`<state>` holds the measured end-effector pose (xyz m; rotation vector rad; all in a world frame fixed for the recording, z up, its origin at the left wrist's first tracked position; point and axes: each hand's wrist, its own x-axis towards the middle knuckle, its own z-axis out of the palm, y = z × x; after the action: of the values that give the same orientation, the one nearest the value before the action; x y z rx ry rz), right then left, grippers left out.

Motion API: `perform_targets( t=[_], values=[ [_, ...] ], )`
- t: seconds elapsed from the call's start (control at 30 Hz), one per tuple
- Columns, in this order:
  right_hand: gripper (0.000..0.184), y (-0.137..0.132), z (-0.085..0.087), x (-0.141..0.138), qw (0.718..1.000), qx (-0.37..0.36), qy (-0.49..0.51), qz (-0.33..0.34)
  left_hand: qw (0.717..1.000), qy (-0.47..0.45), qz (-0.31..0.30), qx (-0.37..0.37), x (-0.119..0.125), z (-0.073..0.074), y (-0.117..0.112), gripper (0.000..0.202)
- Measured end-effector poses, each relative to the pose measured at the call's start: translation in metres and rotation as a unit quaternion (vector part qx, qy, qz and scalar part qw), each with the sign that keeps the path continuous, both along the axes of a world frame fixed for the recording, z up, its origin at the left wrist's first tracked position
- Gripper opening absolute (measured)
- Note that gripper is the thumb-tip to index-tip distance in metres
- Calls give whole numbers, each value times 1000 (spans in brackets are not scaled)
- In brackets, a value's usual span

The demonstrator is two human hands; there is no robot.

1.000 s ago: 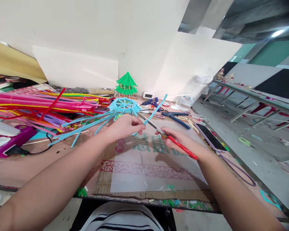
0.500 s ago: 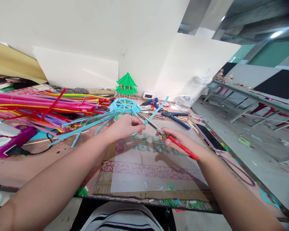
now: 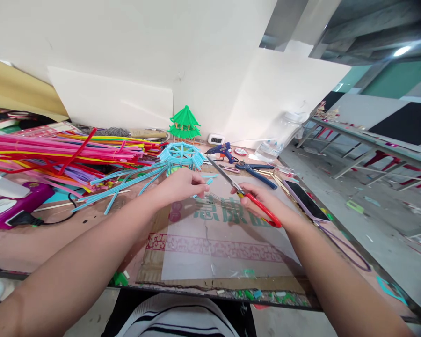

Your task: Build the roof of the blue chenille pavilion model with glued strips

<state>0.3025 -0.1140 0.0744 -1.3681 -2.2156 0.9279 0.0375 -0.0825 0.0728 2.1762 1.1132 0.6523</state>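
My left hand (image 3: 182, 186) pinches the light blue pipe-cleaner frame (image 3: 181, 155), a small roof-like shape with long blue strands trailing left over the table. My right hand (image 3: 257, 199) grips red-handled scissors (image 3: 243, 193), blades closed and pointing up-left toward the frame. A short cut-off blue piece (image 3: 209, 176) lies on the table between the frame and the blades. Both hands hover over a clear plastic sheet (image 3: 224, 243) laid on cardboard.
A heap of coloured pipe cleaners (image 3: 63, 152) fills the left. A green pagoda model (image 3: 184, 122), blue glue gun (image 3: 222, 150), blue pliers (image 3: 256, 171), plastic bottle (image 3: 273, 145) and phone (image 3: 303, 199) lie behind and right. A purple device (image 3: 10, 208) sits left.
The long blue strand that stuck up to the right has been cut; a short piece now lies on the table. The scissors shut and shifted slightly right.
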Motion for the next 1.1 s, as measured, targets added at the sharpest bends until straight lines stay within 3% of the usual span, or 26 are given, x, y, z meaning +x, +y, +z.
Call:
perform_targets(
  t=[0.13,0.23,0.33,0.53,0.73,0.9,1.0,1.1],
  values=[
    [44,16,-11,15,989,106,-52,-87,991,110,67,30,-4,-8,6,25],
    [48,30,-24,27,955,180,-142,-189,985,143,77,61,-7,-15,11,21],
    [48,37,-36,34,930,210,-214,-213,981,161,76,78,-9,-19,14,21],
    [49,41,-46,35,928,194,-263,-180,964,209,98,128,-9,-20,16,25],
    [36,36,-40,28,917,236,-276,-167,965,184,109,153,-10,-16,14,25],
    [29,31,-22,-16,948,252,-172,-86,966,165,117,160,-6,-14,10,26],
    [30,37,-17,-51,941,277,-192,-17,965,166,127,157,-4,-13,9,27],
    [33,50,-23,-75,936,270,-226,18,966,162,130,154,-5,-12,10,28]
  ],
)
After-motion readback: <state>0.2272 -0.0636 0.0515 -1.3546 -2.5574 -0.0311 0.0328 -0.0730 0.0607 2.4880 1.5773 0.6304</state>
